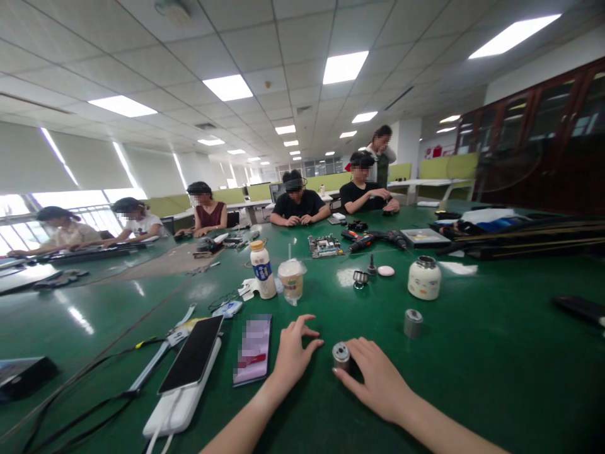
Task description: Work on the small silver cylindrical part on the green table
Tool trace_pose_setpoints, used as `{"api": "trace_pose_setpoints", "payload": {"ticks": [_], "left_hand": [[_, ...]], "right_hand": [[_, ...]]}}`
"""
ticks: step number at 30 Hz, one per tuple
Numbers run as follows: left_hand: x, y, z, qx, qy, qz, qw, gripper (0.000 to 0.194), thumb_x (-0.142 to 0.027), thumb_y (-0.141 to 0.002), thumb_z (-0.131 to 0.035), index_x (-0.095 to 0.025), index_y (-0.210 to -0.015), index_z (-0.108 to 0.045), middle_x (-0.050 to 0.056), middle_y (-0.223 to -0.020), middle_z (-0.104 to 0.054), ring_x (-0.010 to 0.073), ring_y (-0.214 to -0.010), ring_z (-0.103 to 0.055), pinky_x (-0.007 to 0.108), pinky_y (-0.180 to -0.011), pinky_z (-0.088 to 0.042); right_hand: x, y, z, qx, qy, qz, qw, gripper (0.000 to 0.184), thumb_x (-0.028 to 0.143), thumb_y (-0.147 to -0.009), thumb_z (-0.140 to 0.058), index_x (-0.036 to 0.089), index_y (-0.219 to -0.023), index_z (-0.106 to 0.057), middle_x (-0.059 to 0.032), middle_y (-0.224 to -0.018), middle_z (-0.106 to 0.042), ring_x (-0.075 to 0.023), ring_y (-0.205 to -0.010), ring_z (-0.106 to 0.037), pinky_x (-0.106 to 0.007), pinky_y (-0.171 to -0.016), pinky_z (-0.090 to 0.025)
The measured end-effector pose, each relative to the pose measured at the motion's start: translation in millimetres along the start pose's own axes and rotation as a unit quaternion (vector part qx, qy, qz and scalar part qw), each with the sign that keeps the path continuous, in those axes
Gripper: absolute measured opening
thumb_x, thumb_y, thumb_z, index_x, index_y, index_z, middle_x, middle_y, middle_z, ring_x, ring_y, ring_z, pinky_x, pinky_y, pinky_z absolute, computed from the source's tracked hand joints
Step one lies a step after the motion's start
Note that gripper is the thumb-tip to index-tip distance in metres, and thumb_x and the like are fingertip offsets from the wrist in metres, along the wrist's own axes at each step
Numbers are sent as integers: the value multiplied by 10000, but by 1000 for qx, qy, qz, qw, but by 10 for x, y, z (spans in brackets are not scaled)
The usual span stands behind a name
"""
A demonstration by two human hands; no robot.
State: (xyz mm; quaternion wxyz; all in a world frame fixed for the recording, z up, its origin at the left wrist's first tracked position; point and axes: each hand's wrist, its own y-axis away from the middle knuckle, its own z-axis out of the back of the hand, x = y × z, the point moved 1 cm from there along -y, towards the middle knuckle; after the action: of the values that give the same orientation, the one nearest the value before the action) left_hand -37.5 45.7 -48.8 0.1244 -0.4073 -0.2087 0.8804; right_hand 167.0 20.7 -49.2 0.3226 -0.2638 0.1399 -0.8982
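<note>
My right hand (pixel 380 378) has its thumb and fingers around a small silver metal cylinder (pixel 341 357) that stands upright on the green table. Its top face shows a dark centre and small holes. To the left of it, my left hand (pixel 297 347) is held over the table with fingers apart and nothing in them. A second, similar metal cylinder (pixel 413 323) stands upright beyond my right hand, touched by neither hand. Just left of my left hand lies a phone (pixel 254 350) with a lit, blurred screen.
A bottle (pixel 263 271), a lidded drink cup (pixel 292 280) and a white jar (pixel 424 278) stand ahead. A dark phone (pixel 193 353) rests on a white power bank (pixel 184 403) with cables. Farther back are a circuit board (pixel 326 246), power drills (pixel 366 239) and several people.
</note>
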Motion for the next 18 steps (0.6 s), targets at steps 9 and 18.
{"api": "trace_pose_setpoints", "payload": {"ticks": [9,18], "left_hand": [[-539,41,-12,-3,169,-11,986,342,-111,-757,-738,-218,-1038,-577,-7,-804,-790,201,-840,-722,342,-866,-505],[-615,68,-10,25,174,-14,984,310,-116,-761,-733,-216,-1021,-597,4,-799,-796,210,-827,-731,343,-855,-523]], "right_hand": [[-15,4,-17,-5,12,7,1000,173,308,-900,-599,201,-1035,-607,-73,-995,-657,-274,-922,-583,-418,-829,-459],[-25,16,-37,-18,11,19,1000,153,304,-902,-597,199,-1012,-608,-70,-983,-656,-264,-915,-583,-412,-826,-459]]}}
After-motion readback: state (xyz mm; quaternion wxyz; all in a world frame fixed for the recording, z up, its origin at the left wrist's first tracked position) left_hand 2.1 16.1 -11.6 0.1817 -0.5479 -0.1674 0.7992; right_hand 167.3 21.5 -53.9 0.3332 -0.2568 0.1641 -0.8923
